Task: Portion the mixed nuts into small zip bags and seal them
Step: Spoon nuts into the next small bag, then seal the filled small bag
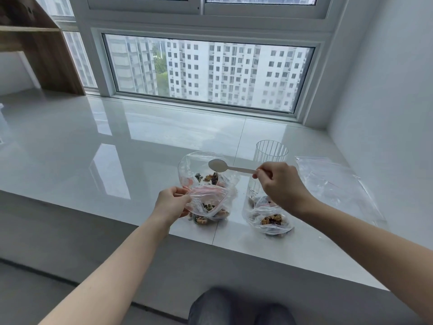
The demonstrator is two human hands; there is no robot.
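Observation:
My left hand (172, 202) pinches the rim of a small zip bag (208, 205) and holds its mouth apart; mixed nuts lie in its bottom. Behind it stands a larger clear bag (199, 167) with mixed nuts (210, 178) inside. My right hand (280, 186) grips the handle of a pale wooden spoon (219, 165), whose empty bowl hovers over the larger bag. Under my right wrist lie two small zip bags (271, 220) with nuts in them.
A ribbed clear glass (269, 156) stands behind my right hand. Empty flat zip bags (332, 184) lie to the right near the wall. The white sill's front edge (210, 242) runs just below the bags. My knees (239, 308) are at the bottom.

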